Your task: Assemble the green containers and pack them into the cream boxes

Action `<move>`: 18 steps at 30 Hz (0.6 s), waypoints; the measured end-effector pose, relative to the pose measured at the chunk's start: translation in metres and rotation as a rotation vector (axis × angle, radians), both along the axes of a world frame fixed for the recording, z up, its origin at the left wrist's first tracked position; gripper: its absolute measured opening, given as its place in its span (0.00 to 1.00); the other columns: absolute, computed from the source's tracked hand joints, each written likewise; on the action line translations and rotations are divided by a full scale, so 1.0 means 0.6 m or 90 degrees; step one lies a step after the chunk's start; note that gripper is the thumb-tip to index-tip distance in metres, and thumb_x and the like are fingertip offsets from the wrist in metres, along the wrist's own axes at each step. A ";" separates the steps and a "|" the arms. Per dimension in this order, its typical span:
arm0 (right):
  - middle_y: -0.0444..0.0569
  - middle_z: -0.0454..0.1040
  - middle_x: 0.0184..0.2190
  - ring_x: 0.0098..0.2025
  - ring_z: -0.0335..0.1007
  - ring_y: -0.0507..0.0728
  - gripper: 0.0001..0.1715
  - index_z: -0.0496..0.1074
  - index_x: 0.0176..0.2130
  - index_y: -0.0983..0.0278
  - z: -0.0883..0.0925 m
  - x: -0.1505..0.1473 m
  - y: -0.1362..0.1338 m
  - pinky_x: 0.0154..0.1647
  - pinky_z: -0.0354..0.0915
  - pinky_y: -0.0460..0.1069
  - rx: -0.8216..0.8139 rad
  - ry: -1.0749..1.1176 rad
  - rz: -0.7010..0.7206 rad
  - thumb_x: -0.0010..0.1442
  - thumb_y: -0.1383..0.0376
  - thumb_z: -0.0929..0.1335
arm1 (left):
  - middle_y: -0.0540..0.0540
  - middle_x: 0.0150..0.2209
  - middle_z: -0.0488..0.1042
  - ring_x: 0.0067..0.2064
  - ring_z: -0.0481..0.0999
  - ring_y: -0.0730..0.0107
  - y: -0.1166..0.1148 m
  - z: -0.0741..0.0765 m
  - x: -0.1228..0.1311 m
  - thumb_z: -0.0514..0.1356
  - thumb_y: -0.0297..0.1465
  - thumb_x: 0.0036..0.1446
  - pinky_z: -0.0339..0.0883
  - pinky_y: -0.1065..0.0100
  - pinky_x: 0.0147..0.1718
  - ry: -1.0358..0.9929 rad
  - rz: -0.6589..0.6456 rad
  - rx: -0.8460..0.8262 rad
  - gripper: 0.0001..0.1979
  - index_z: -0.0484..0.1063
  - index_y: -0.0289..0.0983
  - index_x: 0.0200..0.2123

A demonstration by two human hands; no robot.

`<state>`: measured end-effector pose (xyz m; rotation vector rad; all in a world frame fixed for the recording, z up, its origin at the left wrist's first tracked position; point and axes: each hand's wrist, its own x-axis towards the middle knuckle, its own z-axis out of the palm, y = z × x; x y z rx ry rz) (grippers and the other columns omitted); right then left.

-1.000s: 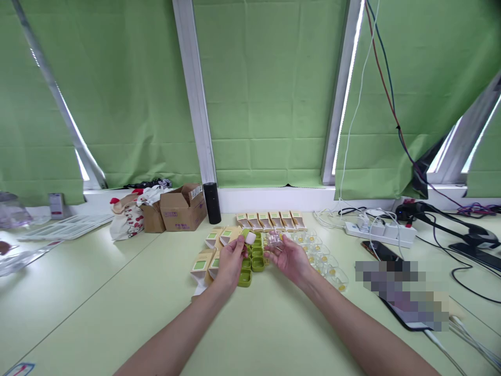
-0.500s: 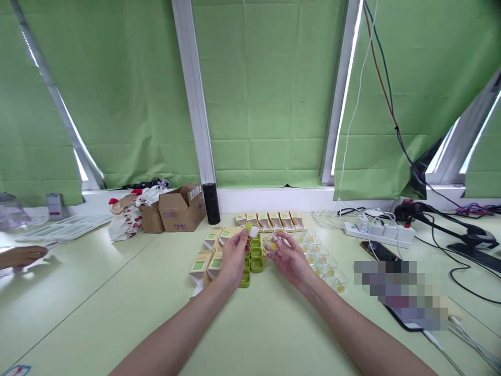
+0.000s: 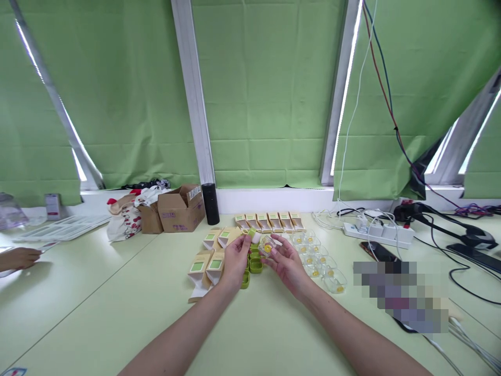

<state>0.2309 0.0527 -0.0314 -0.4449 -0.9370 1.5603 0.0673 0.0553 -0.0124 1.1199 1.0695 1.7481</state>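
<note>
A clear, yellow-spotted plastic cup (image 3: 266,244), held in the right hand (image 3: 288,261), is brought closer to the small green-and-white block (image 3: 255,237) pinched by the left hand (image 3: 236,257), so both seem worked on together.

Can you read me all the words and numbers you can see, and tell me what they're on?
No word or number is clear enough to quote.
Brown box: purple print on its side, too blurred.
White label on the box's flap: too small.
Little cartons: green labels, any words too small.
Pale box at far left: marks on its front, too blurred.
Clear cup: no words that I can see.
</note>
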 end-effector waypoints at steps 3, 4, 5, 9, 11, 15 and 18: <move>0.47 0.83 0.40 0.44 0.85 0.63 0.32 0.75 0.51 0.58 0.000 -0.003 -0.005 0.49 0.78 0.58 -0.027 0.026 0.024 0.51 0.56 0.84 | 0.46 0.32 0.79 0.32 0.72 0.68 -0.003 0.002 -0.002 0.73 0.59 0.46 0.67 0.69 0.33 0.011 0.008 0.002 0.31 0.83 0.36 0.36; 0.47 0.84 0.40 0.43 0.85 0.63 0.32 0.75 0.50 0.59 0.001 -0.004 -0.007 0.48 0.78 0.58 -0.035 0.032 0.025 0.51 0.56 0.84 | 0.46 0.31 0.79 0.32 0.73 0.68 -0.004 0.002 -0.002 0.73 0.59 0.46 0.67 0.69 0.33 0.015 0.010 0.003 0.30 0.83 0.36 0.35; 0.48 0.84 0.40 0.43 0.86 0.63 0.31 0.75 0.49 0.59 0.001 -0.004 -0.008 0.47 0.79 0.57 -0.043 0.036 0.023 0.50 0.56 0.84 | 0.47 0.30 0.78 0.32 0.73 0.68 -0.005 0.003 -0.003 0.73 0.59 0.46 0.67 0.69 0.33 0.019 0.011 0.004 0.30 0.83 0.36 0.35; 0.47 0.84 0.41 0.39 0.86 0.64 0.34 0.73 0.48 0.59 0.003 -0.005 -0.014 0.38 0.80 0.55 -0.076 0.005 0.014 0.48 0.54 0.85 | 0.48 0.27 0.77 0.32 0.75 0.66 -0.007 0.005 -0.004 0.74 0.57 0.46 0.67 0.69 0.33 0.027 0.005 0.000 0.28 0.83 0.37 0.33; 0.46 0.83 0.40 0.37 0.86 0.63 0.35 0.73 0.49 0.58 0.004 -0.004 -0.016 0.35 0.80 0.54 -0.079 -0.014 0.009 0.47 0.53 0.85 | 0.47 0.26 0.77 0.32 0.76 0.65 -0.008 0.005 -0.003 0.74 0.55 0.46 0.68 0.68 0.33 0.027 0.006 -0.005 0.27 0.82 0.36 0.33; 0.46 0.83 0.40 0.36 0.85 0.62 0.36 0.73 0.49 0.58 0.008 -0.003 -0.020 0.34 0.79 0.53 -0.063 -0.023 0.014 0.46 0.54 0.85 | 0.45 0.29 0.80 0.34 0.78 0.63 -0.012 0.005 -0.003 0.75 0.54 0.46 0.70 0.67 0.36 0.045 0.001 -0.011 0.26 0.83 0.36 0.33; 0.46 0.83 0.40 0.38 0.85 0.63 0.35 0.74 0.49 0.58 0.013 -0.002 -0.024 0.36 0.80 0.54 -0.054 -0.015 0.019 0.47 0.55 0.85 | 0.42 0.34 0.83 0.38 0.80 0.61 -0.015 0.005 -0.001 0.74 0.54 0.48 0.71 0.65 0.40 0.068 -0.005 -0.010 0.26 0.84 0.36 0.35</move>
